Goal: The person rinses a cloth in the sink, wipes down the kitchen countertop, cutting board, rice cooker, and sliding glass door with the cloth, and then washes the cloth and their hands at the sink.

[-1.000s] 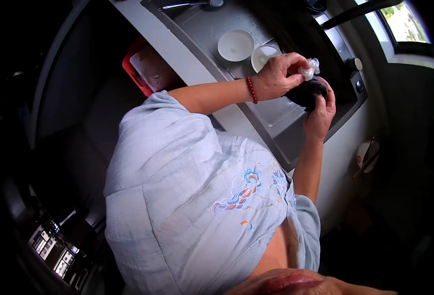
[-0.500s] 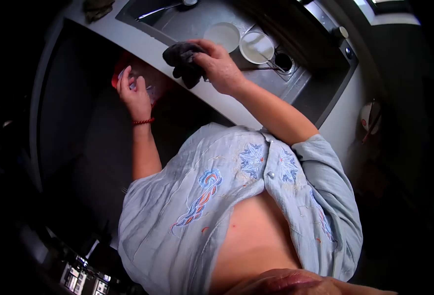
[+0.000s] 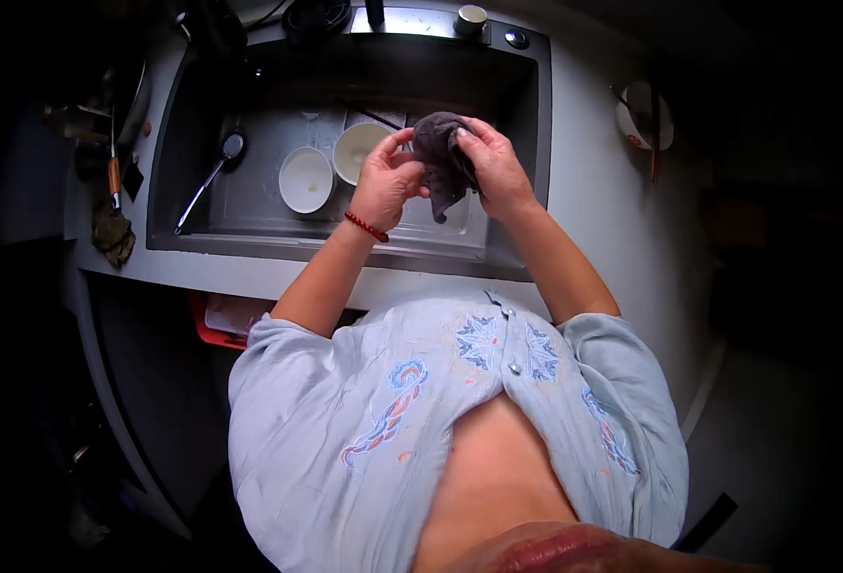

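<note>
Over the right part of the sink, a dark grey cloth (image 3: 441,162) hangs bunched from my right hand (image 3: 500,172), whose thumb and fingers pinch its upper edge. My left hand (image 3: 390,183), with a red bead bracelet (image 3: 366,226) at the wrist, is at the cloth's left side with its fingers curled towards it; whether they grip it is unclear. Two white bowls stand in the sink left of my hands: one bowl (image 3: 306,180) farther left, the other bowl (image 3: 358,151) partly behind my left hand.
The sink (image 3: 345,244) also holds a ladle (image 3: 213,177) at the left. A crumpled cloth (image 3: 113,234) and a pan with a wooden handle (image 3: 114,181) are left of it. A bowl (image 3: 639,116) stands on the right counter. A red container (image 3: 219,334) is below the counter.
My left hand has come up from the red container to the cloth. My right hand has carried the cloth back over the sink. The view has turned to face the sink. The clear plastic is out of sight.
</note>
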Demonstrator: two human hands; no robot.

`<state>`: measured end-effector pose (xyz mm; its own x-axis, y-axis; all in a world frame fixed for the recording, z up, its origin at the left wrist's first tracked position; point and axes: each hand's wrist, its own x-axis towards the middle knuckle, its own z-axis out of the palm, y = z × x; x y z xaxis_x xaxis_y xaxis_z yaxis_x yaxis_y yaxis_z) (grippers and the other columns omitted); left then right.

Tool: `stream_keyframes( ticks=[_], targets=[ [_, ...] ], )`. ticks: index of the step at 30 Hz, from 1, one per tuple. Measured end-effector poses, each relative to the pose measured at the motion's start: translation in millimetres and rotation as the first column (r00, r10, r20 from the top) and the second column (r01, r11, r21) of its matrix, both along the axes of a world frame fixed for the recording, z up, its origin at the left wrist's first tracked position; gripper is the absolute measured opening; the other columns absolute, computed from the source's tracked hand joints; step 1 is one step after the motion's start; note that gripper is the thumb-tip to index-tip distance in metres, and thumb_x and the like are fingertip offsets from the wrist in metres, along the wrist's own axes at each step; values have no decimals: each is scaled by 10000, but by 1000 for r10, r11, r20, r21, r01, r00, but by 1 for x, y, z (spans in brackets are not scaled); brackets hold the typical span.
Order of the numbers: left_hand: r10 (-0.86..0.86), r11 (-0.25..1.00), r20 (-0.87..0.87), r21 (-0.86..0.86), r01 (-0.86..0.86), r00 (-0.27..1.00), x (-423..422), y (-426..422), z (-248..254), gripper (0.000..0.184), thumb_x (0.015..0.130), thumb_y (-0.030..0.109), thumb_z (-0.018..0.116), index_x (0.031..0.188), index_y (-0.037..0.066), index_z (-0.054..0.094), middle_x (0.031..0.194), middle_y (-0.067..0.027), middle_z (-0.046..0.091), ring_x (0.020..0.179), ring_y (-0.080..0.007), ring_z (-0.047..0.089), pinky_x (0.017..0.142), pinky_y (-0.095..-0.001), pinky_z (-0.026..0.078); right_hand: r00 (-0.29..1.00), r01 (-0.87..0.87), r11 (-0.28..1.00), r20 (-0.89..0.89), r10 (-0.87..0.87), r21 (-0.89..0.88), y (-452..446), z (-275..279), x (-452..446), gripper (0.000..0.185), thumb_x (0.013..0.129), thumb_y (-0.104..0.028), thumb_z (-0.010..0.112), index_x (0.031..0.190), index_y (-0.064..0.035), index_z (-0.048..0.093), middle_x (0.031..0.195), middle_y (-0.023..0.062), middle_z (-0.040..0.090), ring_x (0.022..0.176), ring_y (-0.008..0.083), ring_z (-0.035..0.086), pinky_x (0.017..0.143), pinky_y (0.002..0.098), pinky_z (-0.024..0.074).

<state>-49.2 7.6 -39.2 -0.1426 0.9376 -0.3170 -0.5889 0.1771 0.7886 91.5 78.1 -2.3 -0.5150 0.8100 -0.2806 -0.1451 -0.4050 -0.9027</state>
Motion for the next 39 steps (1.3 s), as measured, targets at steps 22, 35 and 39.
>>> stream_keyframes(
  ticks=[22,35,39],
  targets=[
    [390,901,-919,366,234,-62,-70,231,-61,342,691,67,611,1033,67,626,1117,-110,586,1062,-296,507,916,-365,412,947,143,955,-244,-208,-260,161,-67,-81,357,809,-8,475,1166,-26,487,1026,79,549,904,192,555,738,419,514],
    [446,879,-622,167,447,-644,52,268,18,327,758,170,557,1074,92,592,1056,-126,592,1071,-295,500,929,-398,347,790,420,651,98,-605,632,177,-67,20,426,792,-51,558,1191,68,464,1023,144,593,921,193,566,826,286,458],
    [-66,894,-632,-381,236,-772,72,302,9,322,746,236,581,1027,86,625,999,-141,627,1018,-303,533,935,-497,276,855,467,830,85,-512,306,204,-65,26,489,749,-32,546,1217,83,458,1028,153,591,862,174,575,727,250,464]
  ],
)
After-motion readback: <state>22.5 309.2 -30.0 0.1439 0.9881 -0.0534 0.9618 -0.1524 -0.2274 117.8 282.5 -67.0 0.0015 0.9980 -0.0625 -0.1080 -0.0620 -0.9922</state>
